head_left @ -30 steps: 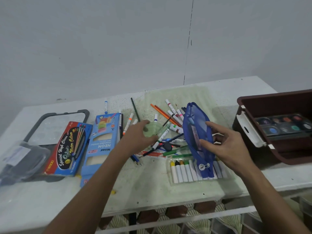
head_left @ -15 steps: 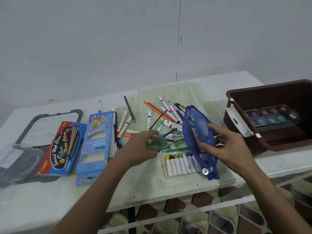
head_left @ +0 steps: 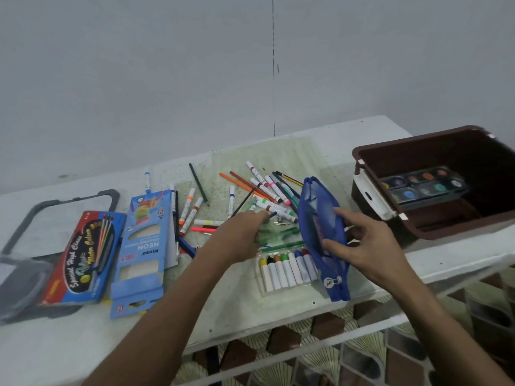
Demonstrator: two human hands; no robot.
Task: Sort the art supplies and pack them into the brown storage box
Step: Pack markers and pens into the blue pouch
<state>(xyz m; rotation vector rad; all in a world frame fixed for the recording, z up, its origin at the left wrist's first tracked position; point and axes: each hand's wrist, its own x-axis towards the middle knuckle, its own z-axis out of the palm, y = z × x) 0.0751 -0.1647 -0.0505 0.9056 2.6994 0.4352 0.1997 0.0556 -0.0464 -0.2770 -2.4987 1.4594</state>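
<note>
The right hand (head_left: 370,243) grips the blue zip pouch (head_left: 320,232), thumb on its near face and fingers curled round the far side, holding it on edge above the table (head_left: 250,310), its lower end just past the sleeve of paint tubes (head_left: 288,267). The left hand (head_left: 239,235) pinches a pale green blurred lump (head_left: 266,232) at its fingertips, right beside the pouch's open side; what the lump is, I cannot tell. Behind both hands lies the loose scatter of markers and pencils (head_left: 264,190), spread across the table. Off to the right, the brown storage box (head_left: 434,218) stands open, and inside it sits a watercolour palette (head_left: 423,185), propped against the left wall with its round colour pans showing. On the left, a blue neon pencil carton (head_left: 145,246) lies flat beside a red and blue watercolour box (head_left: 83,257), which rests partly on a grey-rimmed lid (head_left: 41,215).
</note>
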